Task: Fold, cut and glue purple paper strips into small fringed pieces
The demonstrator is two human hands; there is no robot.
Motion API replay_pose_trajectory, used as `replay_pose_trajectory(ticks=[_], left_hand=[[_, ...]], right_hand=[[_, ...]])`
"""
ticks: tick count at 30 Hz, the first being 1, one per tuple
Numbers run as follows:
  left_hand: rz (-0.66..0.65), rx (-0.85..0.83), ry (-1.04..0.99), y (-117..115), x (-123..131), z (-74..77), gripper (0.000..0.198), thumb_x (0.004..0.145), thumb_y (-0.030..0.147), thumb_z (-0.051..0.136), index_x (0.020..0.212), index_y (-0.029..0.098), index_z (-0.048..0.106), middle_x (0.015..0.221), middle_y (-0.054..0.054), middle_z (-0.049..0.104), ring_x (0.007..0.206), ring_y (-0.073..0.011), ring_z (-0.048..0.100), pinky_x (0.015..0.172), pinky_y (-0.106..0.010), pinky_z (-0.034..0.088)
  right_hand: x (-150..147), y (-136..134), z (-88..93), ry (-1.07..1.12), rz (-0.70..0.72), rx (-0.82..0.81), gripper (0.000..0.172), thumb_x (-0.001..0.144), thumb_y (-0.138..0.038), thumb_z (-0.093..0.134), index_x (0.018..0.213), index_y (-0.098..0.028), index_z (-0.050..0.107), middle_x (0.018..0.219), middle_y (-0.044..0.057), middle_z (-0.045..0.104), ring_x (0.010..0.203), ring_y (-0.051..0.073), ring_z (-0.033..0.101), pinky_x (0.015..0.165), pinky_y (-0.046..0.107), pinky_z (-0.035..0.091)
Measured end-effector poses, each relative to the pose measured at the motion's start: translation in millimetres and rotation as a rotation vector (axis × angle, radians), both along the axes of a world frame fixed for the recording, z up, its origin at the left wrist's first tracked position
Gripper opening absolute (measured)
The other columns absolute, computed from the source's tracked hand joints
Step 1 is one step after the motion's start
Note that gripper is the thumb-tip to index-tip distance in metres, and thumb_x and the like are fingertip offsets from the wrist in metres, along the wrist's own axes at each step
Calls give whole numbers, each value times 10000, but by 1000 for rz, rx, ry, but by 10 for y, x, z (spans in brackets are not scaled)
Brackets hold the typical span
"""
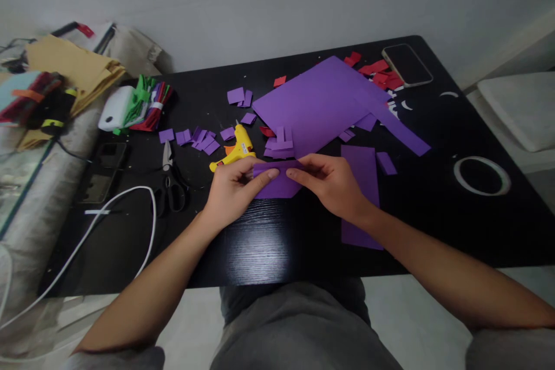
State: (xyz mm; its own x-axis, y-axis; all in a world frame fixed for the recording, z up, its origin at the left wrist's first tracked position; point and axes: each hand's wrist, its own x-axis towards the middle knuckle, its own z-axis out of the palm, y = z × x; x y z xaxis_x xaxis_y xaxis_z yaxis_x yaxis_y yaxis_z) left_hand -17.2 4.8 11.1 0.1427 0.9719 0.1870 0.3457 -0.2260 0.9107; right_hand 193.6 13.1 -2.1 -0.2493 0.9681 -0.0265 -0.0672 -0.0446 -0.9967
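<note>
Both my hands pinch a small piece of purple paper (277, 186) above the black table. My left hand (234, 185) grips its left side, thumb on the near face. At the right part of its upper edge, the thumb and fingers of my right hand (329, 182) are closed on it. Just beyond my fingers lie folded purple paper strips (281, 141). A yellow glue gun (239, 147) rests beside my left hand, partly covered by it. Under my right forearm is a purple paper rectangle (361, 185), partly hidden.
A large purple sheet (312, 104) covers the table's back middle, with red scraps (381, 72) and a phone (407, 65) behind it. Black scissors (171, 179), small purple pieces (202, 140) and a white cable (108, 202) lie left. A tape ring (482, 176) is at right.
</note>
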Motion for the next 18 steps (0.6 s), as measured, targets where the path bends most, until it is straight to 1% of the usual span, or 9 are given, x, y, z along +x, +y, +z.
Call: replay_pose_trajectory(ticks=[5, 9, 14, 18], left_hand=[[-2, -13, 3, 12, -11, -1, 172, 866, 329, 805, 838, 159, 814, 601, 36, 645, 517, -71, 475, 488, -188, 364], [-6, -18, 16, 12, -23, -13, 215, 874, 370, 802, 835, 159, 811, 549, 47, 576, 497, -73, 432, 475, -199, 334], [-16, -29, -7, 15, -23, 12, 224, 900, 335, 756, 774, 149, 762, 577, 32, 593, 517, -80, 470, 504, -197, 385], [-33, -27, -20, 8, -2, 17, 227, 900, 319, 745, 745, 153, 732, 565, 36, 567, 510, -79, 454, 488, -190, 372]], right_hand=[[3, 24, -5, 12, 11, -55, 205, 767, -396, 922, 874, -241, 839, 884, 0, 824, 838, 190, 753, 819, 331, 618], [15, 35, 7, 28, 39, -88, 199, 764, -387, 925, 851, -236, 827, 851, -11, 803, 797, 166, 728, 800, 310, 601], [15, 40, 13, 54, 28, -105, 216, 756, -387, 923, 834, -223, 808, 826, -18, 773, 770, 150, 691, 775, 289, 571], [-3, 30, -3, 69, 26, -115, 238, 729, -379, 938, 818, -219, 786, 796, -24, 755, 752, 154, 679, 752, 290, 566]])
